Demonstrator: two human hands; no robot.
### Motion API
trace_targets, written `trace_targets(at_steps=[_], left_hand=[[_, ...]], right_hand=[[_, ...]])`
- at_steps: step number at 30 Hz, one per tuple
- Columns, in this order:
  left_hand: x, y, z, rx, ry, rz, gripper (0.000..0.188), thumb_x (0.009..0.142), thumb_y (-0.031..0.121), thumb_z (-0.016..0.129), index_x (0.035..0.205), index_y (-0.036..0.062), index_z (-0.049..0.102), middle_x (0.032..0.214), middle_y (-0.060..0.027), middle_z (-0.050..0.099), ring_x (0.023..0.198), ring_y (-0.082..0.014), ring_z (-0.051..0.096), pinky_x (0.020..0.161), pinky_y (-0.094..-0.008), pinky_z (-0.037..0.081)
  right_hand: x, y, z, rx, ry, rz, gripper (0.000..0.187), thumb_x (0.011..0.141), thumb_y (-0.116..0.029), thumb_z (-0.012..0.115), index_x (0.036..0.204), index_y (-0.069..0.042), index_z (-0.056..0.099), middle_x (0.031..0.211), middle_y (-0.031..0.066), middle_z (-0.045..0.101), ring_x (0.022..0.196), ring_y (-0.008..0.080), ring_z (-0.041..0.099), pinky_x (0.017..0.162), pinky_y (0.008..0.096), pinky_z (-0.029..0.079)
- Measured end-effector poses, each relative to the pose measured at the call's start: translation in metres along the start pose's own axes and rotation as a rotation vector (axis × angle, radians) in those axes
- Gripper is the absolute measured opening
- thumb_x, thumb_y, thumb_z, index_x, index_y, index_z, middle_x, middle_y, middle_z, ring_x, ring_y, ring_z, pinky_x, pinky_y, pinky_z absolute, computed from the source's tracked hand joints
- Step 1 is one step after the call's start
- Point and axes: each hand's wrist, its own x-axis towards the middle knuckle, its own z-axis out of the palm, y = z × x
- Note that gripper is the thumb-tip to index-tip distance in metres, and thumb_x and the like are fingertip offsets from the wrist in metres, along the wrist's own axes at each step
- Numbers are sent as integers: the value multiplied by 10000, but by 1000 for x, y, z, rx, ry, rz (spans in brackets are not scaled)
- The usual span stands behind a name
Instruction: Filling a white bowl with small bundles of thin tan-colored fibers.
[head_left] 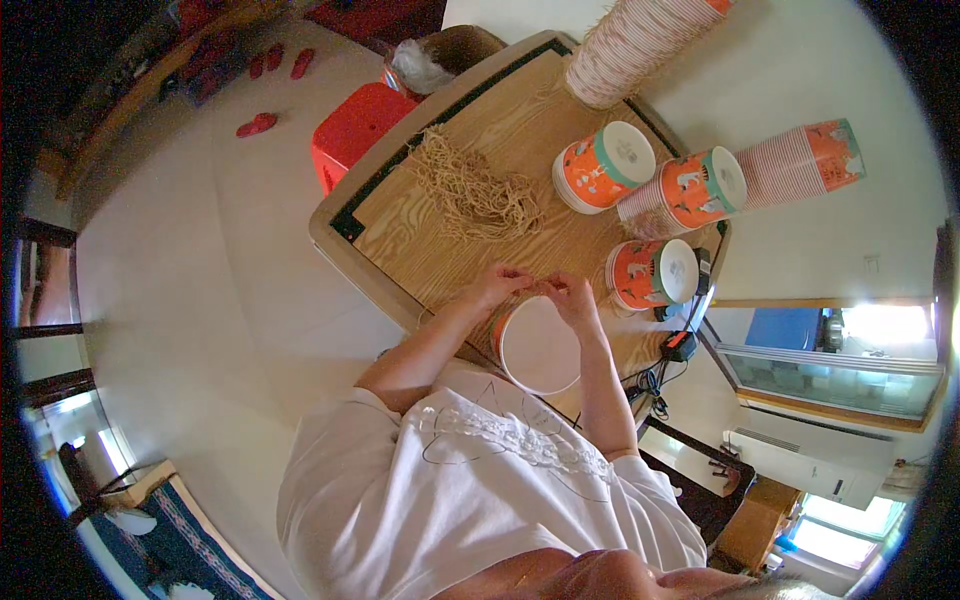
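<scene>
Both my hands meet above the near part of a wooden-topped table (585, 235), at the far edge of a paper tub (540, 350). The tub has an orange side and a broad white round face turned up towards me. My left hand (508, 281) has its fingers pinched together. Close beside it, my right hand (570, 297) is closed in a similar pinch, its wrist over the tub's right edge. Anything between the fingertips is too small to make out. Beyond my left hand lies a loose tangle of tan cord (475, 190).
Orange-and-green paper tubs (650, 272) stand bottom up along the right, with a tall stack (640, 50) and another stack (795, 163) behind. A black power adapter (679, 346) with cables sits at the right edge. A red stool (362, 130) and a bin (455, 52) adjoin the far left edge.
</scene>
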Motion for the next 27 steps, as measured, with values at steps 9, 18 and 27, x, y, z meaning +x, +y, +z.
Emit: trace_targets(at_steps=[9,18,27], left_hand=[[16,-19,0,349,50,206,190,702,179,660,846,55,656,783,-74,646,715,-140,608,678,-273,481],[24,-30,-2,163,55,100,166,756,188,634,823,36,615,748,-62,627,641,-136,573,592,-271,466],[13,-12,-14,-144,-38,-138,112,806,145,557,877,67,522,750,-60,622,594,-102,551,512,-224,431]], right_hand=[[0,2,0,-14,-9,4,158,766,-155,603,819,-8,620,697,65,624,666,116,569,624,262,444],[4,-6,1,80,-97,57,289,724,-96,652,953,2,508,767,80,614,692,135,573,619,257,447],[5,4,1,85,-98,-30,246,738,-63,618,949,-1,508,779,86,607,725,141,578,638,268,458]])
